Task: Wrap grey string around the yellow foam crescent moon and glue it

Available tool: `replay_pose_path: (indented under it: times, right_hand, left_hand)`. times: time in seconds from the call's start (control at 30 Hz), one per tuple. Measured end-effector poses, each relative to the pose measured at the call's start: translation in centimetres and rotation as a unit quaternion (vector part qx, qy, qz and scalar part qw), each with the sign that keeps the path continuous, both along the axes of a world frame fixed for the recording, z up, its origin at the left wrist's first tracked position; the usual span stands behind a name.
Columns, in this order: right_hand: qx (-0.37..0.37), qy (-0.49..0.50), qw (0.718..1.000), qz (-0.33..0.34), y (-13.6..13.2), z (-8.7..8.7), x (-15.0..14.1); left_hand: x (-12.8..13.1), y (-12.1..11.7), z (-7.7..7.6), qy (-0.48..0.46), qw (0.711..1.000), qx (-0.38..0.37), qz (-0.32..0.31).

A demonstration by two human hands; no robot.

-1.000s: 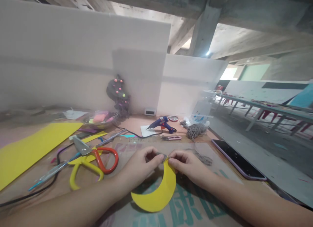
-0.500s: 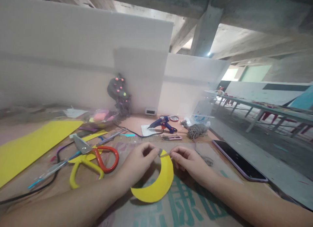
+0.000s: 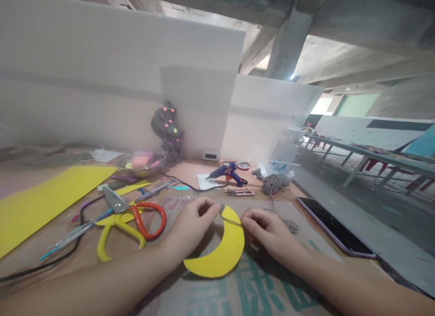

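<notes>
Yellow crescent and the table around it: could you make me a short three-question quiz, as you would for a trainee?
1. True or false: the scissors have two differently coloured handles.

2. What crosses the yellow crescent near its upper end?
a) clear tape
b) a gray strand
c) a blue ribbon

3. Which of the person's hands is nearer the phone?

Key: 1. True, one red and one yellow. 2. b. 3. The right hand.
</notes>
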State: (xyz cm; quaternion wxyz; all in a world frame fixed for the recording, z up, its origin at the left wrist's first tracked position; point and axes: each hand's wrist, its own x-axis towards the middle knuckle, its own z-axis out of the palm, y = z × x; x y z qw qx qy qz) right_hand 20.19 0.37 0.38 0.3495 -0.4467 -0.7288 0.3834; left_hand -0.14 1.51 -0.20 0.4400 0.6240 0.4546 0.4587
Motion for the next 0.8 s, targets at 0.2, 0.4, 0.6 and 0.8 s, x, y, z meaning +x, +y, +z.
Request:
replay_pose_path:
  times: [0.2,0.4,0.6,0.8]
  right_hand:
    - [0.152,-0.089,0.984,-0.01,-0.5,0.5,0.7]
    - [0.226,-0.141,0.964,-0.023,-0.6,0.8,0.8]
    - [0.223,-0.116,0.962,-0.105,0.9,1.9,1.3]
    - [0.164,-0.103,0.975,-0.105,5.5,1.5,3.5]
  left_hand:
    - [-0.1,0.5,-0.6,-0.027,1.0,0.006,0.005]
    - [0.0,0.6,-0.6,-0.018,1.0,-0.002,0.016]
    - [0.1,0.2,-0.3,-0.002,1.0,0.002,-0.005]
    - [0.0,-0.1,0.1,0.002,1.0,0.004,-0.02]
